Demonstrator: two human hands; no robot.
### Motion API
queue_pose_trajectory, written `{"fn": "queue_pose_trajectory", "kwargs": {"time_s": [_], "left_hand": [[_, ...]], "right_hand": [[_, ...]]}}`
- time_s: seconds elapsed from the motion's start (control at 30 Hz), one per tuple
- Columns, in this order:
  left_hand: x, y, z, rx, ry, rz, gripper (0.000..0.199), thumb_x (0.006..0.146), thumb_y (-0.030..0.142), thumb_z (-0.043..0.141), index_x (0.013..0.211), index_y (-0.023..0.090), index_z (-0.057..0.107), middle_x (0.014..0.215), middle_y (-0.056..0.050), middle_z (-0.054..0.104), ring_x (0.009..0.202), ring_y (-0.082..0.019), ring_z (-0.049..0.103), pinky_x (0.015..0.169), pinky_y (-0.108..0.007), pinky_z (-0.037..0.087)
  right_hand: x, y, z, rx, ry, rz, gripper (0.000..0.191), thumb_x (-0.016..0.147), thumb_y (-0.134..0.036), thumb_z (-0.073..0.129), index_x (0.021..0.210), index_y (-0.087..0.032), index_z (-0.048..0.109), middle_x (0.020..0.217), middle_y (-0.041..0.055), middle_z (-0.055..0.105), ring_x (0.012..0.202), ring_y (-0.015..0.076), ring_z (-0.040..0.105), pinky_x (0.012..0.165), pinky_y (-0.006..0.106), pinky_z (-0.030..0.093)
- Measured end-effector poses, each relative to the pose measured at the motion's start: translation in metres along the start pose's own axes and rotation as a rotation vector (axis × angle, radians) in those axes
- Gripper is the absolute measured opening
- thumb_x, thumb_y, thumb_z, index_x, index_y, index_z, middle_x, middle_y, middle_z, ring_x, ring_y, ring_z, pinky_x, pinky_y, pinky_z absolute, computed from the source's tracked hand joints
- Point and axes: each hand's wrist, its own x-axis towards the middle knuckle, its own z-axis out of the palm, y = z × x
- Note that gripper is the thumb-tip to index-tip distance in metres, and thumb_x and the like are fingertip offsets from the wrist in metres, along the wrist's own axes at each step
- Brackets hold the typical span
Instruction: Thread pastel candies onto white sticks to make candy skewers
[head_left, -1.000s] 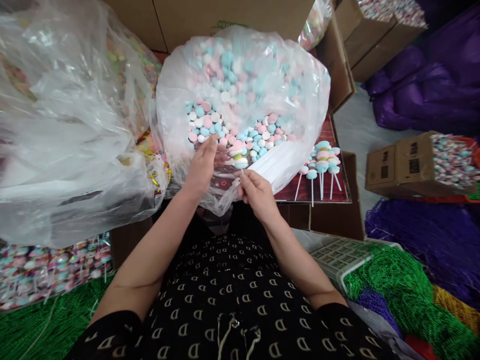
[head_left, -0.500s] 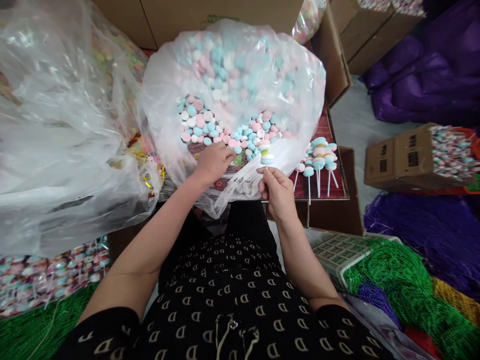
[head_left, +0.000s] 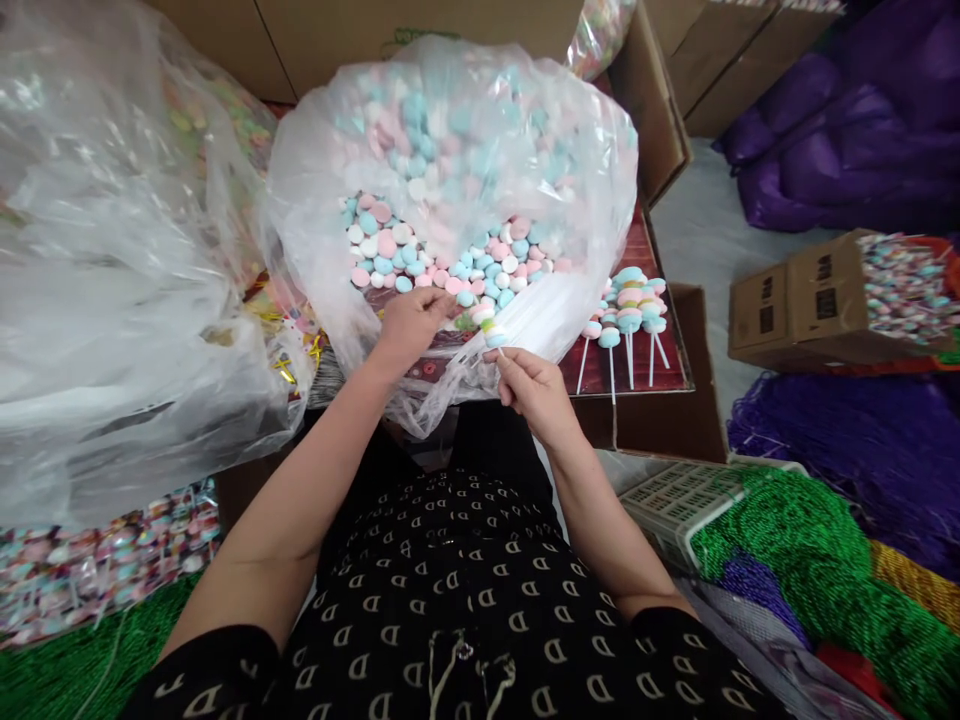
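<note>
My right hand (head_left: 534,392) pinches a thin white stick threaded with round pink, white, yellow-green and blue pieces, a lollipop-like candy stick (head_left: 493,335). It tilts to the upper left, its top close to my left hand. My left hand (head_left: 411,325) is closed at the near edge of a pile of pastel candy discs (head_left: 491,268); what its fingers hold, if anything, is hidden. The discs spill from a large clear plastic bag (head_left: 315,170). White sticks (head_left: 536,322) lie under the plastic beside my right hand. Several assembled candy sticks (head_left: 630,300) lie on the dark red tabletop (head_left: 642,245) at right.
Another big plastic bag (head_left: 135,300) fills the left side. Cardboard boxes (head_left: 765,310) stand at right, one full of candy sticks. A crate (head_left: 675,505) with green strands (head_left: 780,520) is at lower right. Packed candy sticks (head_left: 112,560) lie at lower left.
My right hand has moved left and slightly down with the candy stick, which now leans toward my left hand. My left hand has shifted slightly left in view. The whole view has shifted a little.
</note>
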Motion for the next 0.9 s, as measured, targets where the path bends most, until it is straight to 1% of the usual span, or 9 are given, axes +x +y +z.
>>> {"fn": "queue_pose_trajectory", "kwargs": {"time_s": [0.07,0.13,0.2,0.3,0.5,0.67,0.73,0.8,0.9], "left_hand": [[-0.003,0.002,-0.004,-0.304,0.014,-0.118,0.02,0.085,0.041,0.077,0.078,0.022,0.074,0.074,-0.002,0.073,0.072,-0.017,0.065,0.068,-0.028,0.049],[-0.007,0.006,-0.004,-0.514,0.004,-0.194,0.025,0.079,0.044,0.084,0.078,0.022,0.072,0.074,-0.001,0.072,0.07,-0.015,0.064,0.063,-0.026,0.048],[-0.01,0.009,-0.003,-0.623,-0.007,-0.224,0.028,0.075,0.042,0.09,0.079,0.022,0.071,0.075,-0.001,0.071,0.069,-0.014,0.064,0.061,-0.025,0.047],[-0.013,0.013,-0.003,-0.671,-0.012,-0.241,0.028,0.078,0.04,0.09,0.083,0.021,0.07,0.078,-0.001,0.07,0.069,-0.014,0.064,0.063,-0.026,0.048],[-0.018,0.013,-0.002,-0.586,0.03,-0.163,0.021,0.088,0.035,0.083,0.085,0.021,0.068,0.077,0.0,0.069,0.071,-0.013,0.064,0.069,-0.027,0.05],[-0.018,0.009,-0.003,-0.553,0.071,-0.15,0.014,0.089,0.032,0.077,0.089,0.021,0.068,0.075,0.001,0.069,0.067,-0.012,0.062,0.066,-0.025,0.049],[-0.021,0.01,-0.013,-0.465,0.075,-0.114,0.014,0.09,0.034,0.073,0.091,0.021,0.068,0.077,0.0,0.071,0.069,-0.013,0.064,0.068,-0.026,0.051],[-0.029,0.013,-0.028,-0.28,0.052,-0.057,0.015,0.09,0.036,0.071,0.092,0.021,0.07,0.079,-0.001,0.072,0.075,-0.015,0.067,0.074,-0.028,0.053],[-0.045,0.021,-0.053,0.082,-0.087,0.016,0.016,0.089,0.036,0.069,0.091,0.021,0.075,0.087,-0.002,0.077,0.083,-0.019,0.068,0.081,-0.031,0.053]], "right_hand": [[-0.002,-0.001,0.004,-0.039,-0.044,-0.015,0.045,0.094,-0.056,0.064,0.108,-0.016,0.079,0.049,-0.0078,0.048,0.047,0.0094,0.038,0.05,0.024,0.027],[-0.002,-0.001,0.009,-0.071,-0.058,-0.036,0.045,0.094,-0.056,0.063,0.108,-0.016,0.079,0.048,-0.0082,0.048,0.048,0.0096,0.038,0.052,0.024,0.029],[-0.002,-0.001,0.012,-0.102,-0.063,-0.049,0.046,0.094,-0.056,0.062,0.108,-0.016,0.08,0.048,-0.0084,0.048,0.048,0.0098,0.039,0.054,0.025,0.031],[-0.002,-0.002,0.014,-0.141,-0.054,-0.061,0.047,0.094,-0.056,0.061,0.108,-0.016,0.08,0.048,-0.0083,0.049,0.048,0.0101,0.04,0.056,0.026,0.034],[-0.007,-0.006,0.017,-0.149,-0.048,-0.037,0.046,0.094,-0.056,0.063,0.107,-0.016,0.081,0.047,-0.0076,0.049,0.047,0.0106,0.042,0.056,0.026,0.035],[-0.007,-0.008,0.015,-0.122,-0.029,-0.046,0.045,0.093,-0.055,0.064,0.106,-0.016,0.081,0.047,-0.008,0.047,0.047,0.0098,0.041,0.056,0.026,0.035],[-0.007,-0.009,0.01,-0.101,-0.001,-0.059,0.044,0.094,-0.055,0.064,0.106,-0.016,0.081,0.047,-0.0082,0.045,0.047,0.0095,0.039,0.055,0.025,0.034],[-0.007,-0.009,0.005,-0.073,0.014,-0.067,0.043,0.094,-0.054,0.065,0.106,-0.016,0.081,0.046,-0.0084,0.043,0.046,0.0092,0.037,0.053,0.025,0.032],[-0.005,-0.006,-0.001,-0.04,0.025,-0.076,0.042,0.094,-0.055,0.066,0.106,-0.017,0.082,0.046,-0.008,0.043,0.046,0.0091,0.036,0.051,0.025,0.029]]}}
